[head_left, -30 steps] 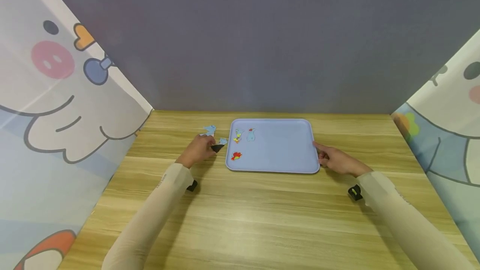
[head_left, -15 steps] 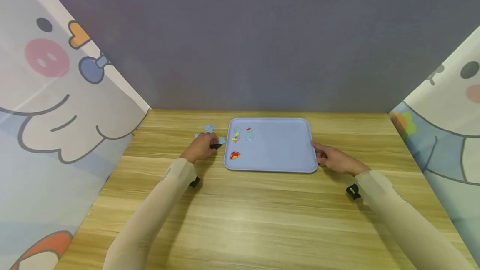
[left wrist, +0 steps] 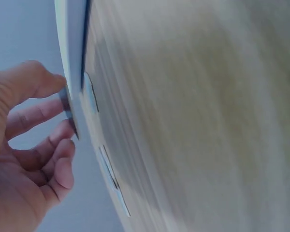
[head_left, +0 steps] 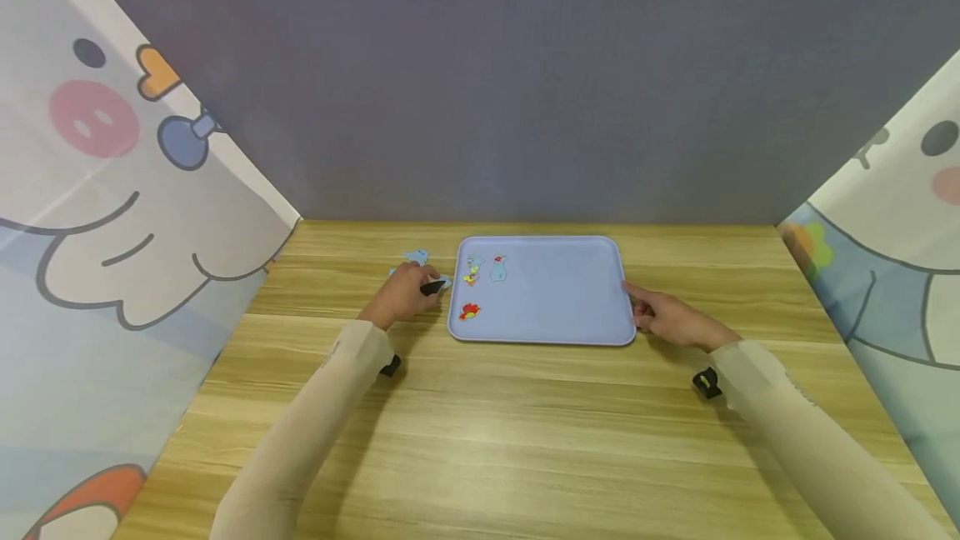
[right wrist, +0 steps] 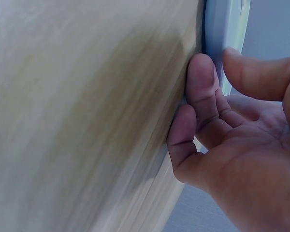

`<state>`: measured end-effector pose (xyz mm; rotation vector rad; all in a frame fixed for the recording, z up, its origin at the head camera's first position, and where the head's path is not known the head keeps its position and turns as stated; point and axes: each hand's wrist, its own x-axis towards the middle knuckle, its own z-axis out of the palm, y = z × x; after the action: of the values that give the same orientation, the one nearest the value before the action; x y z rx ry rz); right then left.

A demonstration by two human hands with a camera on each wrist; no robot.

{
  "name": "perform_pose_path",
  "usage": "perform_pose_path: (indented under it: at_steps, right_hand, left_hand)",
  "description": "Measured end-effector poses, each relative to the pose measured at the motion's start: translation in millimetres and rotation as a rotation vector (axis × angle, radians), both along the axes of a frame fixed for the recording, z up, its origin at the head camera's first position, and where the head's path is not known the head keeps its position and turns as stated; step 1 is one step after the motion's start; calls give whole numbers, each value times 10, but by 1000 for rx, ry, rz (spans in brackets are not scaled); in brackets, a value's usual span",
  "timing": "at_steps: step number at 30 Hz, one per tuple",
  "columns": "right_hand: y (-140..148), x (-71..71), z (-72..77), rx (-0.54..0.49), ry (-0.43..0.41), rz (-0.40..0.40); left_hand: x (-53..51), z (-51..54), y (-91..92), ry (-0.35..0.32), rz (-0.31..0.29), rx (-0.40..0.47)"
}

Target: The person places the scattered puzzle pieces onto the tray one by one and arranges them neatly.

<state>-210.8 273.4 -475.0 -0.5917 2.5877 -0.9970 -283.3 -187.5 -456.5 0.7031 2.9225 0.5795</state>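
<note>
My left hand (head_left: 405, 290) pinches a thin flat piece with a dark face (head_left: 432, 287) between thumb and fingertips, just outside the tray's left edge. In the left wrist view the piece (left wrist: 69, 108) stands tilted, close to the tray wall. Beside and behind that hand lie light-blue flat cutouts (head_left: 417, 257), partly covered by it. The pale blue tray (head_left: 555, 294) bears a red-and-yellow bird cutout (head_left: 469, 312), a blue-and-yellow cutout (head_left: 472, 271) and a light-blue cutout with a red mark (head_left: 498, 268). My right hand (head_left: 671, 319) holds the tray's right rim, thumb on it and fingers curled beside it.
The wooden table (head_left: 510, 432) reaches back to a grey wall (head_left: 540, 82). Printed cartoon panels stand at the left (head_left: 187, 248) and right (head_left: 900, 273). Black wrist mounts (head_left: 707, 383) hang below the sleeves.
My left hand has shifted slightly toward the tray, and the dark piece's tilt has changed, now overlapping the small blue cutout. My right hand stays at the tray's rim. The head view moved a little.
</note>
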Motion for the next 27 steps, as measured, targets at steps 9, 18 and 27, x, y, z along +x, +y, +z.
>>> perform_pose_path:
  at_steps: [9, 18, 27]
  right_hand:
    - [4, 4, 3, 12, 12, -1]
    - [-1, 11, 8, 14, 15, -1]
    - [-21, 34, 46, 11, -18, -24]
  left_hand:
    - [50, 80, 94, 70, -12, 63]
    - [95, 174, 244, 66, -45, 148]
    - [126, 222, 429, 55, -95, 193]
